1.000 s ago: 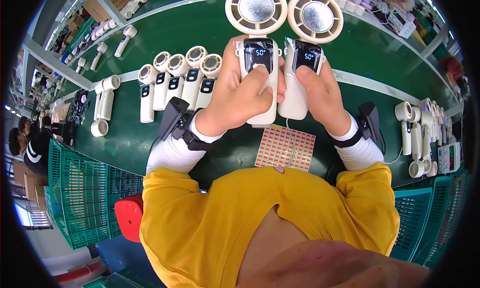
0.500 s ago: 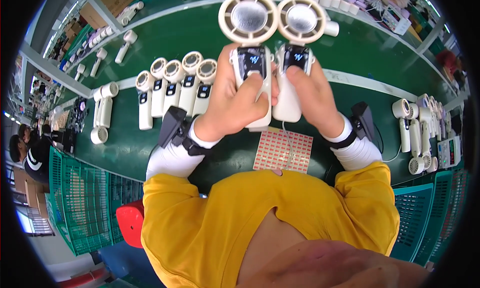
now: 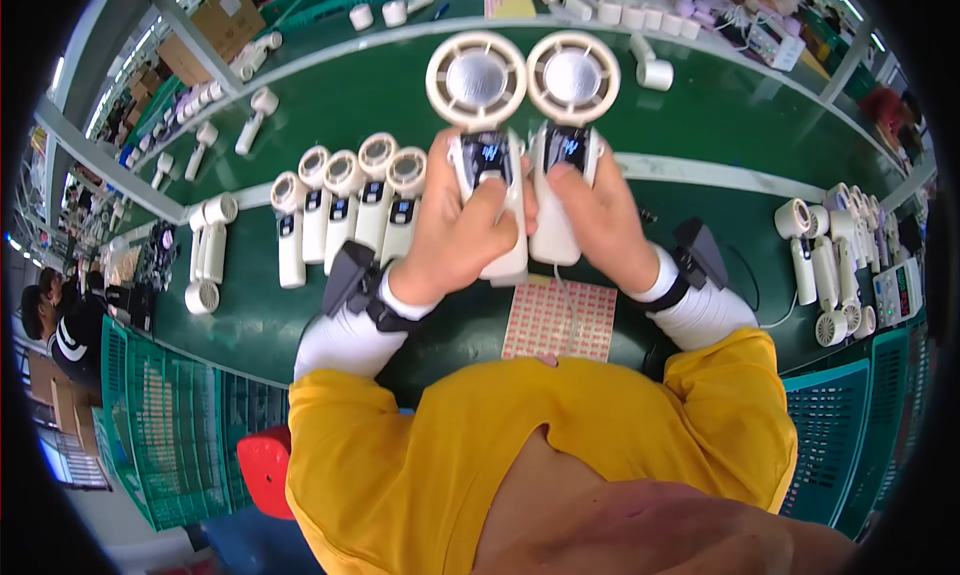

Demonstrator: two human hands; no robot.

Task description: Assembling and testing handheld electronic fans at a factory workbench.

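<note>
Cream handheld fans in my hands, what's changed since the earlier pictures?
The cream round-headed fan in your left hand and matching fan in your right hand shifted down and left in view, looking smaller. Their black displays changed from blue digits to slanted blue marks. The surroundings slid down too, so the camera likely moved. Both hands kept hold; the five lined-up cream fans stayed on the green table.

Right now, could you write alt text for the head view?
The left hand and right hand each hold a white handheld fan, side by side, their screens lit. Five similar fans lie grouped at left on a green workbench; a red-patterned sheet lies below the hands.
</note>
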